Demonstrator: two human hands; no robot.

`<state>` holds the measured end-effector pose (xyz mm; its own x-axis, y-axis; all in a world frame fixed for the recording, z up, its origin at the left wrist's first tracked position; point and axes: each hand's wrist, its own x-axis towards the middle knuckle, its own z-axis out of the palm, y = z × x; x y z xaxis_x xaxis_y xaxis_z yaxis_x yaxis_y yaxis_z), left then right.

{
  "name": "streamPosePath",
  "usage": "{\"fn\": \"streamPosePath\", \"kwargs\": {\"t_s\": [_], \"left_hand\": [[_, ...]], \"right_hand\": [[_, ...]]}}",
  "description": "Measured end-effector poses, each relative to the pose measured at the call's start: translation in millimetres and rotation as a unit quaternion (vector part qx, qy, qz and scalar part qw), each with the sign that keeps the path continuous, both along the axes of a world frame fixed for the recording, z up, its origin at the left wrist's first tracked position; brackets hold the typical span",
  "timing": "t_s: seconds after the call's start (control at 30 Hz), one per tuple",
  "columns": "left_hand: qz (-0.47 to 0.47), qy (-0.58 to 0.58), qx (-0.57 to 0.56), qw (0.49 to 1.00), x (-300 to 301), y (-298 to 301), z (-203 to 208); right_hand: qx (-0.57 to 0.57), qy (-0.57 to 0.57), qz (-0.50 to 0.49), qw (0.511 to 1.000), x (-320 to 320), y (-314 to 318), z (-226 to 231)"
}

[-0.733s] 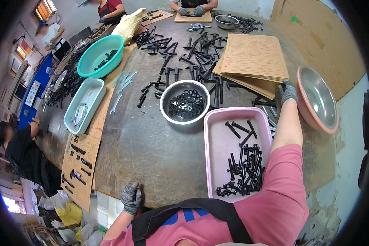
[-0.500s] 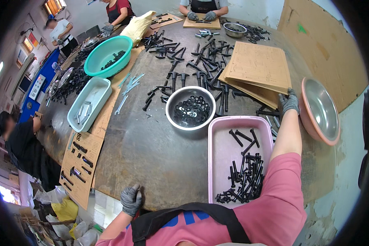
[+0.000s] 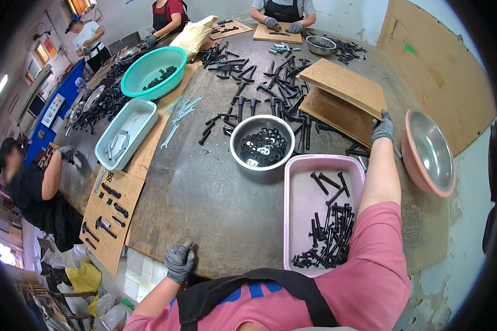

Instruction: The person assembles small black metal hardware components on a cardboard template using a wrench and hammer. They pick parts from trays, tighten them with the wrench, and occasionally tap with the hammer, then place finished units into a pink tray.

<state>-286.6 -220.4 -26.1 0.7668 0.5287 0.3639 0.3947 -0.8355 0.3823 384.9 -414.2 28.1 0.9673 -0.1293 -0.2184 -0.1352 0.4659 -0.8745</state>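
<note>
Free tabletop (image 3: 215, 218) left of pink tray (image 3: 300, 212); steel bowl (image 3: 234, 150) and brown boards (image 3: 345, 83) as obstacles beyond.

Boards (image 3: 345, 84) brown; tray (image 3: 297, 220) pale pink; bolts (image 3: 335, 236) black.

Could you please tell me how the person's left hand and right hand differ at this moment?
The right hand grips the raised cardboard sheets; the left hand shows nothing in its grasp. The right hand reaches past the far end of the pink tray, while the left hand is at the table's near edge. Both are grey-gloved.
</note>
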Motion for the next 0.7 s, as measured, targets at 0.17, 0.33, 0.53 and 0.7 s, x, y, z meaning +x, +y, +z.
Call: {"fn": "streamPosePath", "kwargs": {"t_s": [0.17,0.33,0.53,0.7], "left_hand": [[0.002,-0.007,-0.017,1.000,-2,0,-3],[-0.009,-0.030,-0.014,0.999,-1,0,-1],[0.005,-0.002,-0.010,1.000,0,-1,1],[0.004,0.002,-0.013,1.000,1,0,-2]], "right_hand": [[-0.100,-0.015,-0.017,0.995,-11,-12,-4],[-0.302,-0.017,-0.009,0.953,-1,-31,-48],[-0.499,0.044,0.084,0.861,22,-48,-68],[-0.482,0.063,0.123,0.865,7,-37,-51]]}}
